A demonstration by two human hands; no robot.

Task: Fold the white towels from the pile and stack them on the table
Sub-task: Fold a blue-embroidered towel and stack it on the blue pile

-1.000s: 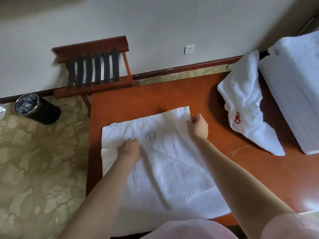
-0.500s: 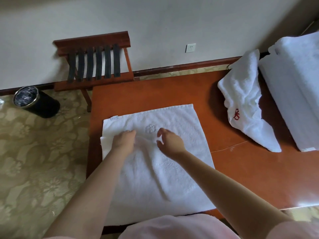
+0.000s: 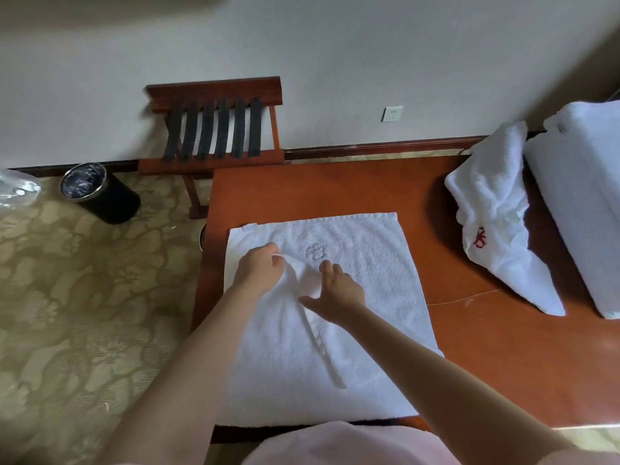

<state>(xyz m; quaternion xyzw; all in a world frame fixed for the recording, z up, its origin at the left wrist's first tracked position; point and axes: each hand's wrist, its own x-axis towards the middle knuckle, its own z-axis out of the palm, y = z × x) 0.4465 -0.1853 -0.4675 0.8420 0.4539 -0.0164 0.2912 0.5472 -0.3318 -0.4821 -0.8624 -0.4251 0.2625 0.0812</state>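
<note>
Towel (image 3: 352,330) lies flat on the table (image 3: 335,189), centre of frame, on the table's left part. It is close to square. The longer side looks to run top to bottom of frame, skewed slightly so the lower edge sits further right than the upper. The lower edge reaches the table's near edge, just above my pink clothing. The tag (image 3: 250,227) is at the upper-left corner. The flower emblem (image 3: 315,252) is near the upper edge and centred.

My left hand (image 3: 258,273) has its fingers curled, pinching a raised fold of the towel just left of the emblem. A ridge (image 3: 322,347) of lifted cloth runs from that pinch diagonally down-right toward lower centre.

My right hand (image 3: 339,290) has its fingers spread and fairly straight. It rests on the towel just right of the fold, thumb pointing left at the ridge, and grips nothing.

A crumpled towel (image 3: 489,209) with red stitching is at right of frame, well apart from mine. A folded stack (image 3: 583,196) sits just beside it at the right edge.

Off the table, a luggage rack (image 3: 218,129) stands upper centre against the wall. A bin (image 3: 97,193) is on the carpet at left, and a socket (image 3: 391,113) is on the wall.
</note>
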